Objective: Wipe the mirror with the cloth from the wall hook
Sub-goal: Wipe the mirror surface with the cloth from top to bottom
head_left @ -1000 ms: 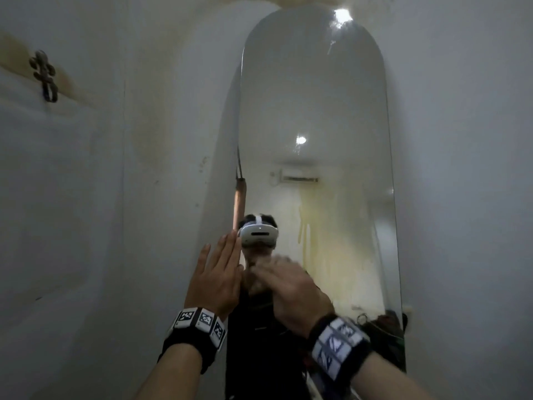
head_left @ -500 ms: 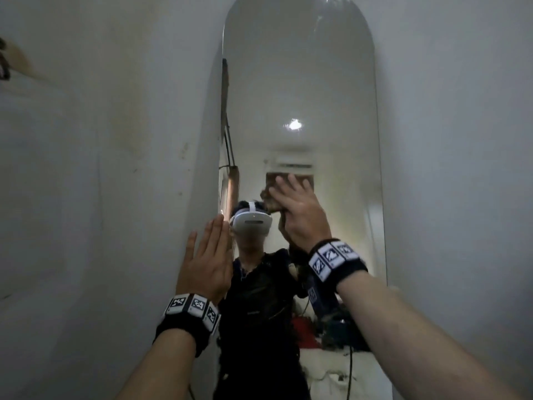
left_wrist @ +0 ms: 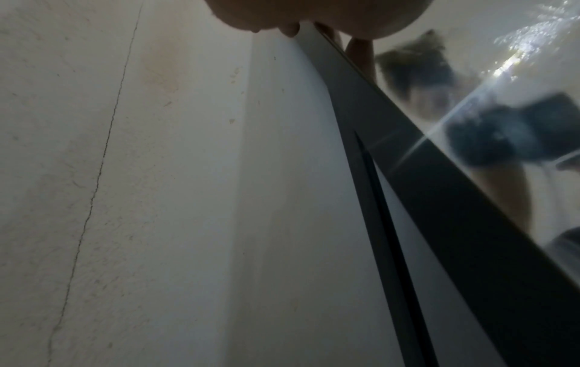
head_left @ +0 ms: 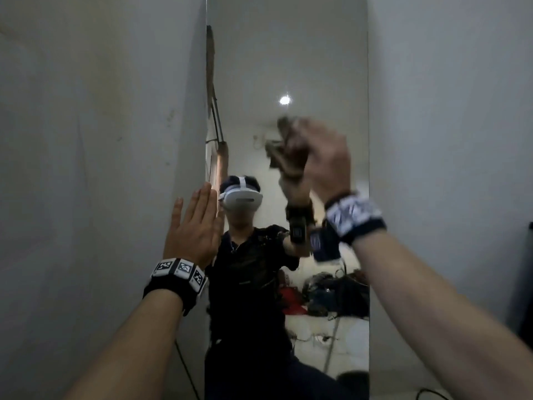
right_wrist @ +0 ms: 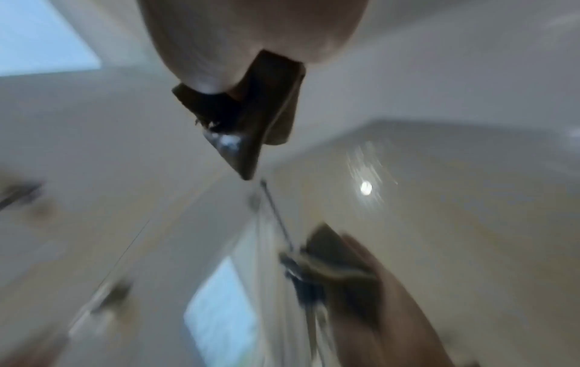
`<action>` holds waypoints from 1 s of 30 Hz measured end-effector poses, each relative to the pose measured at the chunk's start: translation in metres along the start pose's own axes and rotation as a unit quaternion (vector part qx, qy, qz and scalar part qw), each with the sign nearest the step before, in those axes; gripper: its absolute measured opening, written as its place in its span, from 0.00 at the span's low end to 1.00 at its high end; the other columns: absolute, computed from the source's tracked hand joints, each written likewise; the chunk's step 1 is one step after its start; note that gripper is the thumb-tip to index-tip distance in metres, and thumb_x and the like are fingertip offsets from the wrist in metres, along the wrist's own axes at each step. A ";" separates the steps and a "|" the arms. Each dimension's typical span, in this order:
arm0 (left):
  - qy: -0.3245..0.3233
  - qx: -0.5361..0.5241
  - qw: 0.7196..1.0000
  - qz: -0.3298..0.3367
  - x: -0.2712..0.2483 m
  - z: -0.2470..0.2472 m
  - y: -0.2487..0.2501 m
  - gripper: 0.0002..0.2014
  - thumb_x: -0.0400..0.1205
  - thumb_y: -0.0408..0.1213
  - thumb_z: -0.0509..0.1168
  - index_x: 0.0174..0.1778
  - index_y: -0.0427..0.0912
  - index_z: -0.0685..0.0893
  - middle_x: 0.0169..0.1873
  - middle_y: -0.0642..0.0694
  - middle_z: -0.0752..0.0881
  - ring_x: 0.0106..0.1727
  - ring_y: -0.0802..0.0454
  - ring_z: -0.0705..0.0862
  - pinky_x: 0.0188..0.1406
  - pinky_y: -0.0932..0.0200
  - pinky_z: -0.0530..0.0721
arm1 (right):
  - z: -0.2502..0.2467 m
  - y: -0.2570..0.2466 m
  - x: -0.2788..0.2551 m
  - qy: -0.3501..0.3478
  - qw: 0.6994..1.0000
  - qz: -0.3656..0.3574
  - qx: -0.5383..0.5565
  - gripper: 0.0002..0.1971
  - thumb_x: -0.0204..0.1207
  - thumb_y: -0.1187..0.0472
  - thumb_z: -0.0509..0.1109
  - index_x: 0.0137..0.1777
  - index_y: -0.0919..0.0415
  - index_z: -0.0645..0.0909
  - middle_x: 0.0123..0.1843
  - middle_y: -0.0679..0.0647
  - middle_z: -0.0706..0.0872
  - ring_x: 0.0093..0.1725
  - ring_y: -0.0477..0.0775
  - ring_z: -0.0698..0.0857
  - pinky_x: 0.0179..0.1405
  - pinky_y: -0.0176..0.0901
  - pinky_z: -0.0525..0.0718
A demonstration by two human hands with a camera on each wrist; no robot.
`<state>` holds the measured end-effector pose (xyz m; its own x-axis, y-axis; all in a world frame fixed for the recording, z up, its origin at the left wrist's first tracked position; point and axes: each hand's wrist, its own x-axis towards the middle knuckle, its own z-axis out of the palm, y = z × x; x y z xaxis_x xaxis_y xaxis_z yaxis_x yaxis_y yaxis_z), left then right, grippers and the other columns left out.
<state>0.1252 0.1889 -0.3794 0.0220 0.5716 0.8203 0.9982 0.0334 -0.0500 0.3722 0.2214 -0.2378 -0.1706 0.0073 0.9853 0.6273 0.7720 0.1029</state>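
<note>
A tall frameless mirror leans against the white wall. My left hand lies flat with straight fingers on the mirror's left edge, partly on the wall. My right hand is blurred with motion and holds a bunched brown cloth against the glass, about head height and right of centre. In the right wrist view the cloth sticks out from under the palm and thumb. The hand hides most of the cloth. The glass reflects the person, a ceiling light and a cluttered floor.
White wall runs close on the left, with a thin crack in it. More white wall stands to the right of the mirror. A dark object sits at the far right edge, and a cable lies on the floor.
My right hand has carried the cloth up and to the right across the glass. My left hand has stayed flat at the mirror's left edge. The view has dropped, so the mirror's arched top is out of frame.
</note>
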 end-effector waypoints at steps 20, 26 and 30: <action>0.009 -0.003 1.000 -0.021 -0.002 0.007 0.003 0.30 0.86 0.43 0.46 0.85 0.39 0.57 0.87 0.44 0.54 0.84 0.46 0.63 0.84 0.39 0.52 | -0.014 0.025 -0.204 -0.248 0.964 -0.078 0.057 0.31 0.67 0.82 0.66 0.69 0.59 0.82 0.75 0.55 0.78 0.78 0.53 0.73 0.76 0.58 0.72; 0.013 -0.010 1.000 -0.013 -0.002 0.006 0.001 0.30 0.87 0.45 0.42 0.86 0.39 0.56 0.87 0.45 0.54 0.84 0.45 0.64 0.83 0.39 0.53 | -0.036 0.063 -0.008 0.044 0.998 0.037 -0.012 0.20 0.76 0.71 0.60 0.67 0.67 0.82 0.65 0.62 0.85 0.65 0.59 0.84 0.69 0.55 0.79; 0.005 -0.006 1.000 -0.019 -0.002 0.006 0.002 0.30 0.87 0.45 0.42 0.86 0.39 0.56 0.87 0.45 0.53 0.84 0.46 0.63 0.84 0.39 0.53 | -0.019 0.105 0.082 -0.096 0.984 0.109 -0.101 0.21 0.77 0.74 0.61 0.65 0.57 0.85 0.70 0.58 0.83 0.71 0.60 0.79 0.78 0.45 0.69</action>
<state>0.1265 0.1926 -0.3850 -0.0163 0.5626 0.8266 0.9989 0.0459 -0.0116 0.4389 0.2909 -0.1435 -0.1433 0.2944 0.9449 0.7994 0.5973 -0.0649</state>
